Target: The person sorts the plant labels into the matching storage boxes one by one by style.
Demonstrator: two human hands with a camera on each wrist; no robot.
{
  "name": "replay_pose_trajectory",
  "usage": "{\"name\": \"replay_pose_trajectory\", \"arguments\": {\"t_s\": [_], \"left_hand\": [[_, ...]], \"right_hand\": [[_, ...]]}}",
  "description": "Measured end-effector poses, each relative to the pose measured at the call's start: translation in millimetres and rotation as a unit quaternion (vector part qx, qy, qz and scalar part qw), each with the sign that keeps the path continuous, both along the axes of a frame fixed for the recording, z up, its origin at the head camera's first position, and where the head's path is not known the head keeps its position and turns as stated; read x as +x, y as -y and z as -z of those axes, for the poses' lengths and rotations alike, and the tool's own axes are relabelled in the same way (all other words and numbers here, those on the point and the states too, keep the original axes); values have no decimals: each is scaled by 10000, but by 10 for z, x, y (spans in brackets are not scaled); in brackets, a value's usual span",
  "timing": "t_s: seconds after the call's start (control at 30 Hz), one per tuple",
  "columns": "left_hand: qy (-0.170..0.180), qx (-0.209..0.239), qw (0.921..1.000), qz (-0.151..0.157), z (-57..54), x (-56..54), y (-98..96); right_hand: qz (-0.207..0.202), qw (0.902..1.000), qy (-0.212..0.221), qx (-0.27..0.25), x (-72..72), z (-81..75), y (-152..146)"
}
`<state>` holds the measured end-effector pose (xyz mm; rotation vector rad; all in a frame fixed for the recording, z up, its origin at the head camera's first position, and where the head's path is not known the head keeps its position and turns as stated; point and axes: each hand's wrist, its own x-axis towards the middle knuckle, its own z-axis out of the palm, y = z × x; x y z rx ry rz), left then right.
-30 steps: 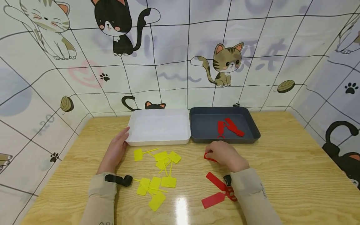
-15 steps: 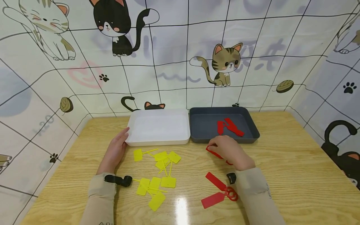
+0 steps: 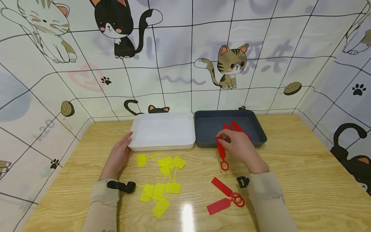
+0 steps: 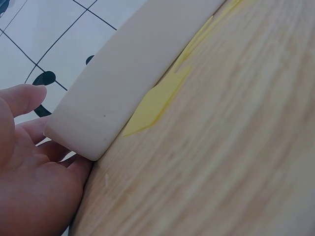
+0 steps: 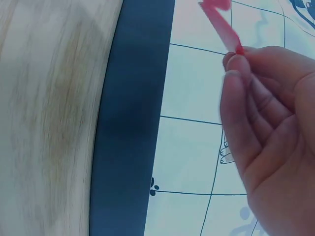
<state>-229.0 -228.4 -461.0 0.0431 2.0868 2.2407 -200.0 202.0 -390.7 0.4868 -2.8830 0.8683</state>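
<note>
Red tag point(image 3: 221, 152), right hand point(image 3: 238, 146) aloft, fingers point(image 5: 235, 101) pinching

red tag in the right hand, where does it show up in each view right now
Head: red tag right of centre, pinched by the right hand, ring end lowest.
Left wrist: not in it.
Right wrist: red tag at the top edge, right of centre, pinched.
Shared landmark: the grid-lined backdrop, seen in all three views.
</note>
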Motion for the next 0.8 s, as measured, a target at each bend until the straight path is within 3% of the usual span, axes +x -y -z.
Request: {"name": "replay_pose_trajectory", "arguments": {"t_s": [0.3,0.53,0.8], "left_hand": [[-18,-167,9999,-27,3,4,-2],[23,101,9999,4,-7,10,-3],[33,132,9999,-10,-5,8,-5]], "right_hand": [[-57,9993,-6,-360,-2,-14,-11],[74,9983,39,-572,7,-13,-5],[360,9956,-347,-787,9,1,-7]]}}
